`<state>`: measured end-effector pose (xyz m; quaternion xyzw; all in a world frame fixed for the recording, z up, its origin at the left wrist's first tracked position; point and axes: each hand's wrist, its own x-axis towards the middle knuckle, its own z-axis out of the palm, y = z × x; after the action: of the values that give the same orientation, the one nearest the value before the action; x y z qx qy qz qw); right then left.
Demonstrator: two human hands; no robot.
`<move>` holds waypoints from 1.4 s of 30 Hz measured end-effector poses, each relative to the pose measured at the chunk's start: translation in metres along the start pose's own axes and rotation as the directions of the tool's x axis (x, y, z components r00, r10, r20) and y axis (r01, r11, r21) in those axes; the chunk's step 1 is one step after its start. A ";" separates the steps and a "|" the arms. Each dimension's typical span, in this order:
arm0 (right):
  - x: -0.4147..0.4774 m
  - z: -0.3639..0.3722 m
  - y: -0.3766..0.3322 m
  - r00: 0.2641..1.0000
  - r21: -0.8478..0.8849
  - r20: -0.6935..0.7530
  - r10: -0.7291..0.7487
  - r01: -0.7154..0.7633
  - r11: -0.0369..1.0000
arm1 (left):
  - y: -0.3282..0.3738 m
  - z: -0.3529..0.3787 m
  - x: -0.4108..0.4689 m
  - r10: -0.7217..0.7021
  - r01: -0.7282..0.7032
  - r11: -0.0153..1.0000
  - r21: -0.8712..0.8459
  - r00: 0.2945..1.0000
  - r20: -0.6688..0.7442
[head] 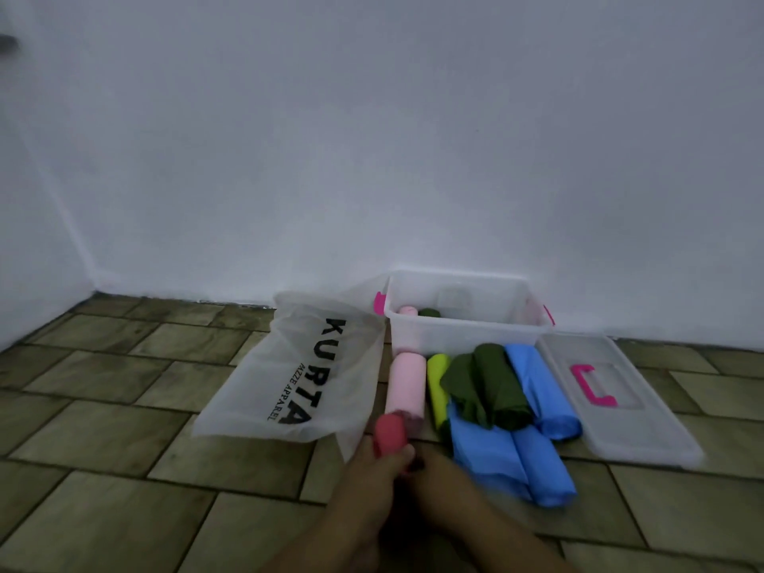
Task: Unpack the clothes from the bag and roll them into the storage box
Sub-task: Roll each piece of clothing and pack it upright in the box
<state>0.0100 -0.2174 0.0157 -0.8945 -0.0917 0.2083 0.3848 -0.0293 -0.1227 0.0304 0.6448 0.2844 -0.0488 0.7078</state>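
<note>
Clear plastic forms the box (467,330), which stands open against the wall (372,138). A small pink bundle (409,311) and a green bundle (430,313) lie inside at its left end. The lid (645,423) lies flat on the floor (124,407) to the right, with its pink handle (591,385) facing up.

Between the box and the hands lie a pink roll (407,380), a yellow roll (437,380), a loosely wound green cloth (492,386) and two blue rolls. The far blue roll (541,390) is beside the green cloth, and the near blue roll (508,465) is closer to the person.

The bag (297,366) — translucent white, printed KURTA — lies slumped left of the pink roll, its near corner just beside the left hand (382,473). That hand holds the red roll (389,435), with the thumb curled round its near end and the far end pointing toward the box.

The right hand (438,473) is pressed against the left — its fingers are blurred and partly hidden, so I cannot tell whether it grips anything.
</note>
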 end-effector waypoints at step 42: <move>-0.011 -0.030 0.046 0.919 -0.247 0.150 -0.364 0.392 0.886 | -0.001 -0.018 0.038 0.079 -0.470 0.365 0.804 0.876 0.476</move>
<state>0.0134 -0.2721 0.0038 -0.8922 -0.3109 0.1589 0.2866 -0.0047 -0.0949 0.0115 0.9393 -0.0357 -0.1891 0.2840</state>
